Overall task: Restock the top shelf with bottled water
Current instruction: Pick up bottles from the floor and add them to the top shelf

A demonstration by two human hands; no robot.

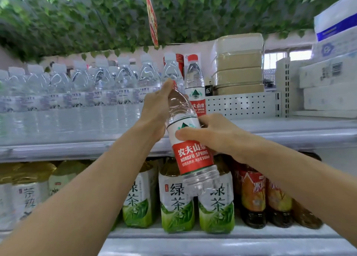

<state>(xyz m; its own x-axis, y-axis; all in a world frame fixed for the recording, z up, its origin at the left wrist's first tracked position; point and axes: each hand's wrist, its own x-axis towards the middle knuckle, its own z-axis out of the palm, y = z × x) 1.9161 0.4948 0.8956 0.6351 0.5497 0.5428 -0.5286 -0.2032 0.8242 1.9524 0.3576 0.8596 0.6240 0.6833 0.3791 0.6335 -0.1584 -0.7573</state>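
Both hands hold one red-labelled water bottle (190, 149), tilted, in front of the top shelf (289, 138) edge. The left hand (157, 107) grips its neck; the right hand (210, 134) wraps the label. Another like bottle (195, 86) stands upright on the shelf just behind, right of the white-capped bottles (77, 87).

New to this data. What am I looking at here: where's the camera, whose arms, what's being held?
There is one picture, taken by a wide-angle camera worn on a person's head, so the two bare arms are the wearer's own. The left hand grips the neck of a red-labelled water bottle, which is tilted, and the right hand grips its middle. It is in front of the top shelf, where a matching bottle stands beside a row of white-capped bottles. Green tea bottles fill the shelf below.
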